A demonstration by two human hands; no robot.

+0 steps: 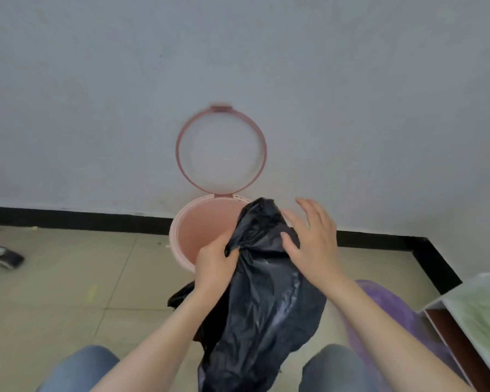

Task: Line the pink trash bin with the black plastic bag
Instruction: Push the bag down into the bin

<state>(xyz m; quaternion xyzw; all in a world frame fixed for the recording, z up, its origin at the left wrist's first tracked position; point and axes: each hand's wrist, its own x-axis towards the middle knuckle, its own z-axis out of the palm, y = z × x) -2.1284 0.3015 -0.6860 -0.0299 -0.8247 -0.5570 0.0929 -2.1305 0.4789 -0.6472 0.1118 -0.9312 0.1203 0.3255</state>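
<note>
The pink trash bin (194, 233) stands on the floor against the wall, and its inside is bare. Its darker pink ring lid (181, 168) is hinged upright against the wall. The black plastic bag (263, 301) hangs crumpled in front of the bin, covering the bin's right and near rim. My left hand (215, 261) is shut on a bunched edge of the bag at the bin's near rim. My right hand (313, 239) has its fingers spread, with the thumb and palm resting against the bag's right side over the rim.
A black baseboard (77, 219) runs along the wall and turns a corner at the right. A purple bag (391, 312) lies on the floor by my right forearm. A white shelf unit (475, 315) stands at the right edge. A dark object (7, 257) lies at far left. My knees are at the bottom.
</note>
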